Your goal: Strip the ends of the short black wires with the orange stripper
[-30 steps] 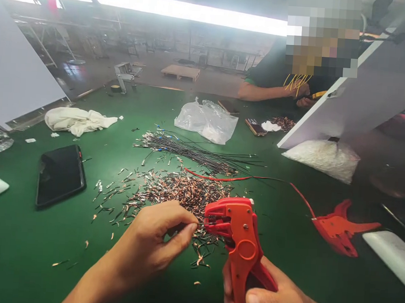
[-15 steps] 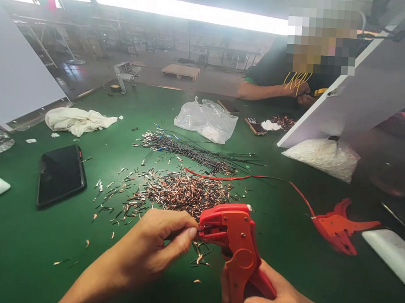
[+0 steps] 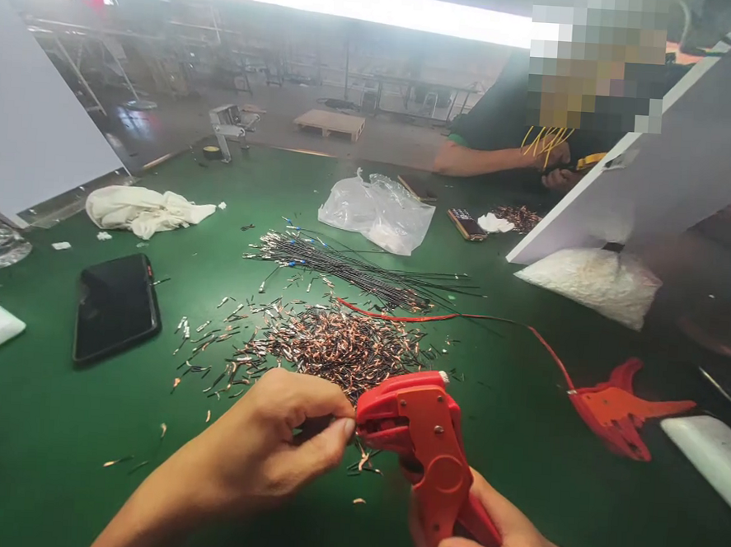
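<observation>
My right hand (image 3: 503, 546) is cut off by the bottom edge, so only the thumb and part of the palm show; whatever my left hand (image 3: 281, 442) pinches is mostly hidden behind its own fingertips, and I can only make out a thin dark wire end. The co-worker across the table shows only an arm (image 3: 490, 159) and a bunch of yellow wires (image 3: 544, 140). A white panel (image 3: 663, 160) blocks the far right.

The green table (image 3: 38, 452) is bare to my near left and between my hands and the spare red stripper (image 3: 617, 409) at the right. Just beyond my hands lies the heap of stripped copper-and-black offcuts (image 3: 336, 346), then the bundle of long black wires (image 3: 353, 273) and a clear plastic bag (image 3: 378, 212). A black phone (image 3: 116, 308) lies well to the left.

My left thumb and forefinger are pinched tight on the wire end, right against the nose of the red wire stripper (image 3: 421, 430). My right hand is wrapped around its handles, gripping it upright over the table.
</observation>
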A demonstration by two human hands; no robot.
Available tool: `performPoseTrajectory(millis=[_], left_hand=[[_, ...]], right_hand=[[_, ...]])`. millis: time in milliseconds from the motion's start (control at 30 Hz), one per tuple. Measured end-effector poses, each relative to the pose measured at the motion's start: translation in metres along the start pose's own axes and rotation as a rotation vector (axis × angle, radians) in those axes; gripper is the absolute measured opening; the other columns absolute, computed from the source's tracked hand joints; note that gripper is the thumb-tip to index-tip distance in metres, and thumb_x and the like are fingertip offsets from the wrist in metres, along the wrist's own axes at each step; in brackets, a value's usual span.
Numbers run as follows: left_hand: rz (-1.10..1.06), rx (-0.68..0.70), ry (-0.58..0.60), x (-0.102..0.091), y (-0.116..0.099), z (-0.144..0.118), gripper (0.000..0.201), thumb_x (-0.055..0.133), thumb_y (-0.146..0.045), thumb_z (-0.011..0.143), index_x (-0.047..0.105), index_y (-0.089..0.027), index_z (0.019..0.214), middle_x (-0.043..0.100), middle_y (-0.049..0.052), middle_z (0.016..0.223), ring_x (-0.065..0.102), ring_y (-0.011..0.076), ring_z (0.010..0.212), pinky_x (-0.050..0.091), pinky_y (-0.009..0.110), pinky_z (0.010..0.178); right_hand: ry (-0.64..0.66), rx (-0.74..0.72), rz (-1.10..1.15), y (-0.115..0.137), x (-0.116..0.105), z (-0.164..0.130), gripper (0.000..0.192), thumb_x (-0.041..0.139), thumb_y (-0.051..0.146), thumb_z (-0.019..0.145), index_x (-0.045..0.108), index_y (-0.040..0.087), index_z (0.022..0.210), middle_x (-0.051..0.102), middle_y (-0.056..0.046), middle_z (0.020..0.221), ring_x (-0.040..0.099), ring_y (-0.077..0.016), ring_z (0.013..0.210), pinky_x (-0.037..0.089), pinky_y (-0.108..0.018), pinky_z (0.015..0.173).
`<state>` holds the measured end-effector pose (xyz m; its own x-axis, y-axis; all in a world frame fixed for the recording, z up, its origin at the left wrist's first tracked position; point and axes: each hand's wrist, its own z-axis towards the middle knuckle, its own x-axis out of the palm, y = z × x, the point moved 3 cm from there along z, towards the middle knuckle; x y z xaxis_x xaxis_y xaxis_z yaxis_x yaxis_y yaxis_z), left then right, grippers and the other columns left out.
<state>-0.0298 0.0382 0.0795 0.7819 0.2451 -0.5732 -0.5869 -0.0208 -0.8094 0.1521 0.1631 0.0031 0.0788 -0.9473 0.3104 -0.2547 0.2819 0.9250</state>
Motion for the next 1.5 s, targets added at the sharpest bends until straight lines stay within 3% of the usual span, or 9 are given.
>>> performPoseTrajectory(millis=[167,333,500,567,700,833,1067,1500], left_hand=[[-0.017,-0.035,0.005,0.001,0.004,0.0,0.025,0.047,-0.015,0.087,0.063,-0.016,0.068,0.04,-0.007,0.056,0.034,0.0054,0.05,0.026,0.017,0.047],[-0.048,-0.101,0.038,0.001,0.004,0.002,0.027,0.046,-0.022,0.093,0.069,-0.016,0.08,0.051,-0.005,0.062,0.042,0.0071,0.055,0.033,0.018,0.052],[-0.012,-0.125,-0.025,0.001,0.009,-0.001,0.008,0.059,-0.022,0.088,0.066,-0.021,0.091,0.049,-0.009,0.06,0.043,0.0073,0.055,0.033,0.017,0.051],[0.016,-0.097,-0.072,0.001,0.011,-0.002,0.004,0.06,-0.018,0.087,0.064,-0.02,0.087,0.047,-0.009,0.059,0.042,0.0067,0.053,0.033,0.016,0.049],[0.058,0.029,-0.158,0.0,0.005,-0.001,0.013,0.059,-0.013,0.09,0.064,-0.018,0.079,0.058,-0.007,0.063,0.047,0.0049,0.054,0.034,0.015,0.05],[0.11,0.109,-0.231,-0.003,-0.002,0.0,0.016,0.06,-0.009,0.089,0.067,-0.017,0.078,0.059,-0.006,0.063,0.051,0.0047,0.057,0.038,0.013,0.055],[0.115,0.1,-0.17,-0.004,0.001,-0.001,0.015,0.059,-0.009,0.088,0.068,-0.017,0.079,0.057,-0.006,0.063,0.048,0.0049,0.055,0.038,0.014,0.054],[0.091,0.062,-0.015,-0.002,-0.001,-0.002,0.018,0.054,-0.011,0.09,0.068,-0.018,0.083,0.064,-0.003,0.068,0.052,0.0072,0.058,0.038,0.017,0.055]], right_hand=[[-0.004,0.021,0.013,-0.004,0.001,-0.003,0.049,0.069,0.063,0.075,0.052,0.017,0.07,0.037,0.006,0.06,0.03,-0.0072,0.053,0.027,-0.023,0.049],[-0.127,0.015,0.089,-0.005,0.006,-0.006,0.046,0.068,0.059,0.077,0.051,0.018,0.068,0.04,0.005,0.058,0.032,-0.0064,0.05,0.026,-0.02,0.045],[-0.166,0.043,0.086,-0.01,0.003,-0.007,0.05,0.068,0.064,0.076,0.049,0.018,0.066,0.042,0.006,0.053,0.032,-0.0057,0.045,0.024,-0.021,0.043],[-0.16,0.044,0.031,-0.013,0.002,-0.008,0.055,0.066,0.068,0.076,0.045,0.02,0.063,0.038,0.007,0.051,0.029,-0.0053,0.045,0.022,-0.022,0.043],[-0.188,0.031,-0.003,-0.015,-0.001,-0.006,0.06,0.061,0.073,0.077,0.037,0.022,0.058,0.03,0.008,0.05,0.023,-0.0046,0.044,0.019,-0.021,0.04],[-0.134,0.045,0.006,-0.007,0.003,-0.003,0.056,0.06,0.07,0.079,0.046,0.019,0.062,0.036,0.007,0.052,0.031,-0.0052,0.044,0.024,-0.02,0.04],[-0.141,-0.013,0.037,0.002,0.006,-0.006,0.049,0.064,0.061,0.08,0.057,0.014,0.068,0.047,0.002,0.056,0.036,-0.0068,0.049,0.026,-0.022,0.047],[-0.154,-0.01,0.058,-0.005,0.007,-0.008,0.048,0.066,0.061,0.079,0.052,0.016,0.069,0.046,0.004,0.055,0.037,-0.0058,0.047,0.027,-0.02,0.044]])
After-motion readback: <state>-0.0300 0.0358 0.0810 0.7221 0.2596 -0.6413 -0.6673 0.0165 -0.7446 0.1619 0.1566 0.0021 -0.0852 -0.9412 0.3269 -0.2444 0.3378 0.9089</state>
